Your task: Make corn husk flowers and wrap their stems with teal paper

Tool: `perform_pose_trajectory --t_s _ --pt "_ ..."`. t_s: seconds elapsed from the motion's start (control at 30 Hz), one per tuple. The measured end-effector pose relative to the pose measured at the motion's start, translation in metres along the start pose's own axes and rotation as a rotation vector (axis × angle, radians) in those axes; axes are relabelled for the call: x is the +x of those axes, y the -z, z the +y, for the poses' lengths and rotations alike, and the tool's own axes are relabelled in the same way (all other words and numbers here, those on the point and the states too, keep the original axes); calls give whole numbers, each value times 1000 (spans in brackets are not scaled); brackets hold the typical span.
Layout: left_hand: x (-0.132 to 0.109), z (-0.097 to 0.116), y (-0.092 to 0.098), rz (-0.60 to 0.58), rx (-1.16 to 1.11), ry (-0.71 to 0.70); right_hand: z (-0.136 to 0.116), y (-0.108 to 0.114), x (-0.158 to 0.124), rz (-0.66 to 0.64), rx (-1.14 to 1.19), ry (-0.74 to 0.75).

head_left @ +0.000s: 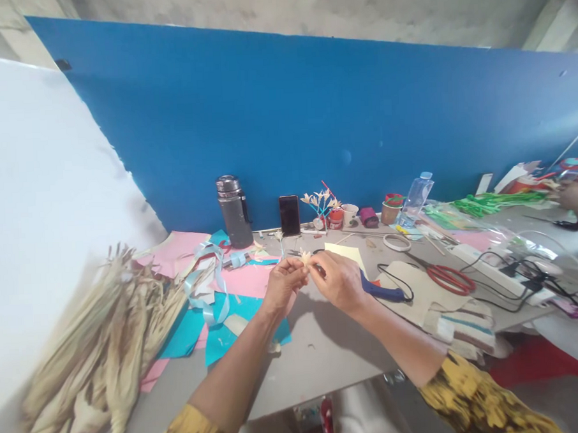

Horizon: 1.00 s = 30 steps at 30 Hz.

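My left hand (pixel 283 284) and my right hand (pixel 338 279) meet above the grey table (pixel 323 349), fingers pinched together on a small cream-coloured husk flower (pixel 305 256). The flower's petals stick up between my fingertips. Both sleeves are yellow with dark print. A blue-handled glue gun (pixel 382 293) lies just right of my right wrist. Pink and teal paper sheets (pixel 246 283) lie under and left of my left hand.
A pile of dried corn husks (pixel 103 339) fills the left. Along the blue board stand a grey flask (pixel 234 211), a phone (pixel 289 214), finished flowers (pixel 321 202), small cups and a plastic bottle (pixel 415 199). Red scissors (pixel 449 278), cables and another person's hand (pixel 575 197) are at right.
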<state>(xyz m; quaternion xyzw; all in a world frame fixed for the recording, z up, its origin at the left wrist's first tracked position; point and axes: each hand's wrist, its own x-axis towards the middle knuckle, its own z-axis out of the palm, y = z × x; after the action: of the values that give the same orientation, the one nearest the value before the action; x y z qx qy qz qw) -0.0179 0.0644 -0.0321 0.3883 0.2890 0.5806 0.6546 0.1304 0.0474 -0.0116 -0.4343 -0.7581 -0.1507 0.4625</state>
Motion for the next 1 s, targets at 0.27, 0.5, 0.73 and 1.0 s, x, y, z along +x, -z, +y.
perform_pose_trajectory --t_s 0.27,0.5,0.73,1.0 --pt "0 4 -1 39 121 -113 4 0 -8 11 190 -187" --pt "2 2 4 -38 199 -140 4 4 -13 -123 334 -264" --pt "3 4 9 -171 236 -42 2 8 -4 -108 561 -456" --pt "3 2 11 -148 400 -46 11 2 0 -229 607 -532"
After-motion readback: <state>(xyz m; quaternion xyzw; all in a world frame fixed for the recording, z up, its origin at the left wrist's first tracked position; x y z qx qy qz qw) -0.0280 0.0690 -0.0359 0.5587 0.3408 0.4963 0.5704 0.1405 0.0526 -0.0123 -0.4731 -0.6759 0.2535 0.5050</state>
